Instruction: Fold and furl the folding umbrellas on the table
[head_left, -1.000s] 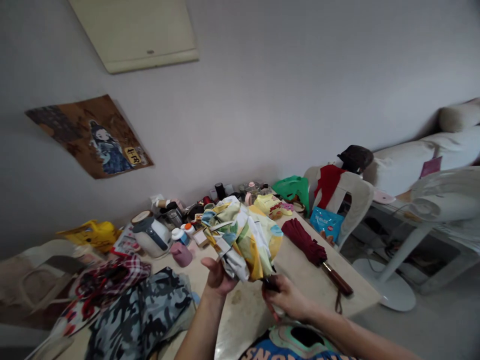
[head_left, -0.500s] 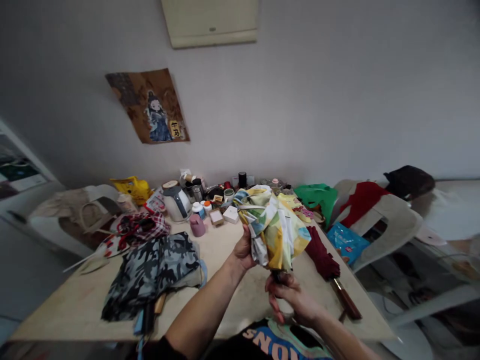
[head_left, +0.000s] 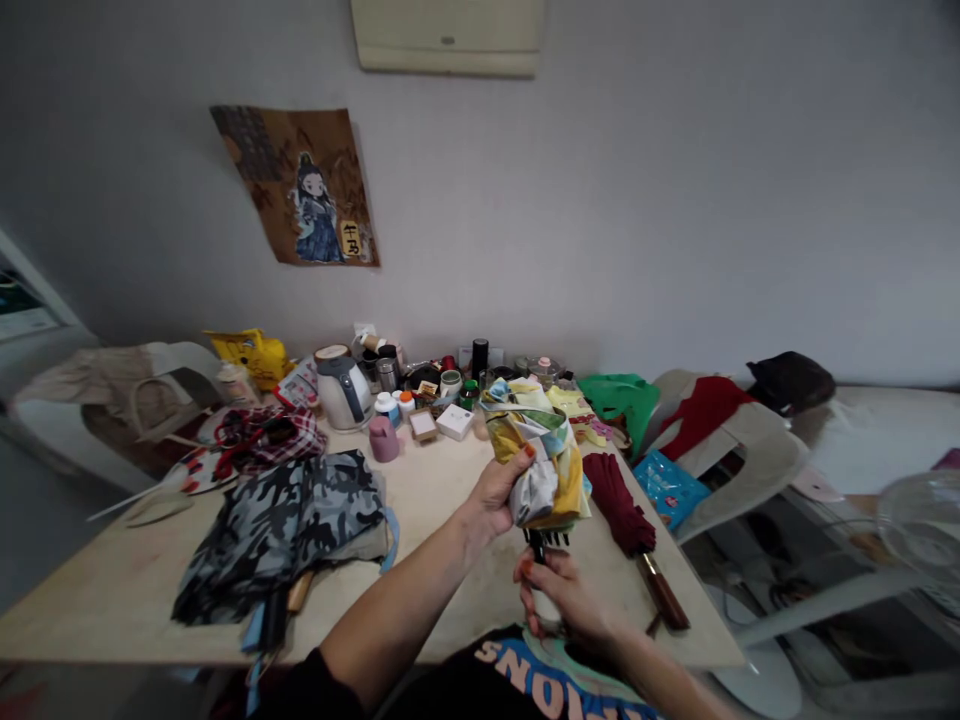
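A folding umbrella (head_left: 559, 445) with a yellow, white and green patterned canopy is held upright above the table, its cloth bunched round the shaft. My left hand (head_left: 501, 492) is closed on the left side of the canopy, thumb pressed over a pale grey fold. Lower down, my right hand (head_left: 559, 590) wraps round the white handle. Black rib ends and the dark shaft show between canopy and handle. To the right lies a rolled maroon umbrella (head_left: 619, 505) with a brown handle. A grey camouflage umbrella (head_left: 292, 520), loosely folded, rests on the left.
Along the wall stand an electric kettle (head_left: 343, 390), a pink cup (head_left: 383, 438), a white box (head_left: 455, 421) and several jars. A blue packet (head_left: 670, 487) and a green bag (head_left: 619, 400) are at the right edge, beside a white chair (head_left: 757, 465).
The canopy has been gathered narrower, and its rib ends now show below the cloth. My left thumb now lies across the front of the fabric. The camera view has shifted slightly.
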